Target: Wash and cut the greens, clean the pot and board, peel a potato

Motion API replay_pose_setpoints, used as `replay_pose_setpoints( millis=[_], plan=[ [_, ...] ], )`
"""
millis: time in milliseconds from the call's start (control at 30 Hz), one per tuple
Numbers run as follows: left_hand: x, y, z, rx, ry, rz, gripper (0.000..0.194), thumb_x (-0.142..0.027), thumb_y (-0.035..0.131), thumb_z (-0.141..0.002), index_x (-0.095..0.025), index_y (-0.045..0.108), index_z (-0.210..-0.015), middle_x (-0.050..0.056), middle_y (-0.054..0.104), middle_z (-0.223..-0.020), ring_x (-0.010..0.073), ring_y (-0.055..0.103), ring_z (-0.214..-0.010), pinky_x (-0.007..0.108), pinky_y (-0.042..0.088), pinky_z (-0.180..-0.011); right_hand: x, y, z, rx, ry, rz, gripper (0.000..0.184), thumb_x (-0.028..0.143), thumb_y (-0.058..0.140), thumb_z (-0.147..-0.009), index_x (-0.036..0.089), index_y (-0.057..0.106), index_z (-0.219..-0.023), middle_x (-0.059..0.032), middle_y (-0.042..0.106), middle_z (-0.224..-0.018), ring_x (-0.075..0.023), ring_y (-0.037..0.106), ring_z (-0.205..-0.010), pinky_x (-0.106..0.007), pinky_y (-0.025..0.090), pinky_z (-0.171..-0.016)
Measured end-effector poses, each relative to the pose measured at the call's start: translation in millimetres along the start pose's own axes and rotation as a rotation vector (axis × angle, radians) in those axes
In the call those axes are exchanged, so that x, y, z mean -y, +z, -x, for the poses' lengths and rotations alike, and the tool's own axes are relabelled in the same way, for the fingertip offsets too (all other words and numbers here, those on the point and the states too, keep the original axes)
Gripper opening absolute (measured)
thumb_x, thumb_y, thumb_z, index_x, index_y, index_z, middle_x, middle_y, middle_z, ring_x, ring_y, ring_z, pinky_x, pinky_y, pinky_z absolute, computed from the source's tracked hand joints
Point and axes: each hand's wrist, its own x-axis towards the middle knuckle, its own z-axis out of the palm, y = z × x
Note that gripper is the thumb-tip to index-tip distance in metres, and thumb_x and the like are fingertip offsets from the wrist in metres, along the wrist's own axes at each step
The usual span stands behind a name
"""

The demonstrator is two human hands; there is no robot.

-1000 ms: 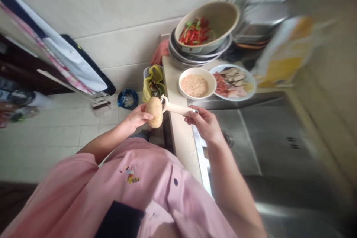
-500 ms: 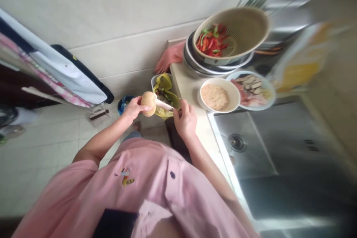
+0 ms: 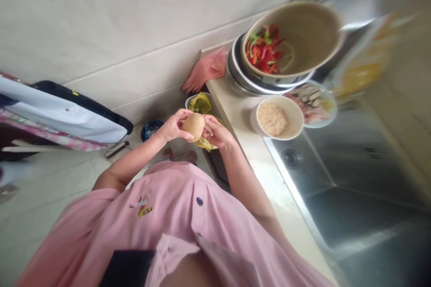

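Note:
My left hand (image 3: 175,126) is wrapped round a tan, roundish potato (image 3: 193,127), its thumb along the near side. On the potato's other side, my right hand (image 3: 218,132) is closed, its fingertips right up against it. A slim pale tool (image 3: 208,129) shows in part between those fingers; whether it is a knife or a peeler I cannot make out. Just beyond and below both hands stands a bin (image 3: 189,98) lined with a yellow bag (image 3: 202,104).
On the counter (image 3: 232,114) at right are a colander (image 3: 313,31) with cut peppers (image 3: 266,51), a white bowl (image 3: 296,119) of pale minced food and a plate (image 3: 332,110) of sliced food. Pink gloves (image 3: 208,69) hang at the corner. A steel sink (image 3: 357,179) lies nearer.
My right hand has come in against the potato, and the tool that stretched between them is now mostly hidden. The view has shifted slightly. My left hand keeps hold of the potato.

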Motion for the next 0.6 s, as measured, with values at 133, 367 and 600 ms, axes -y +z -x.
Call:
replay_pose_setpoints(
  millis=[133, 367, 600],
  plan=[
    [37, -33.3, 14, -0.299, -0.118, 0.352, 0.061, -0.034, 0.098, -0.043, -0.016, 0.071, -0.095, 0.004, 0.073, -0.089, 0.0217, 0.069, -0.084, 0.034, 0.055, -0.078, 10, 4, 2, 0.110, -0.016, -0.107, 0.066, 0.044, 0.095, -0.065, 0.032, 0.050, -0.111, 0.0065, 0.060, -0.080, -0.0094, 0.057, -0.068, -0.019, 0.045, -0.059],
    [68, -64.9, 82, -0.627, -0.088, 0.569, 0.075, -0.027, 0.095, -0.051, -0.028, 0.059, -0.117, 0.000, 0.073, -0.102, 0.0223, 0.073, -0.091, 0.039, 0.056, -0.083, 10, 40, -18, 0.280, 0.088, -0.013, 0.065, 0.052, 0.093, -0.066, 0.031, 0.042, -0.101, 0.0115, 0.039, -0.065, -0.0054, 0.040, -0.052, -0.014, 0.023, -0.047],
    [71, -32.9, 107, -0.876, -0.246, 0.839, 0.060, -0.070, 0.075, -0.077, -0.018, 0.068, -0.106, 0.010, 0.073, -0.091, 0.0279, 0.073, -0.088, 0.047, 0.058, -0.084, -18, 65, -44, 0.403, 0.188, 0.363, 0.064, 0.066, 0.084, -0.067, 0.029, 0.046, -0.103, 0.0078, 0.047, -0.073, -0.0094, 0.052, -0.060, -0.017, 0.028, -0.046]
  ],
)
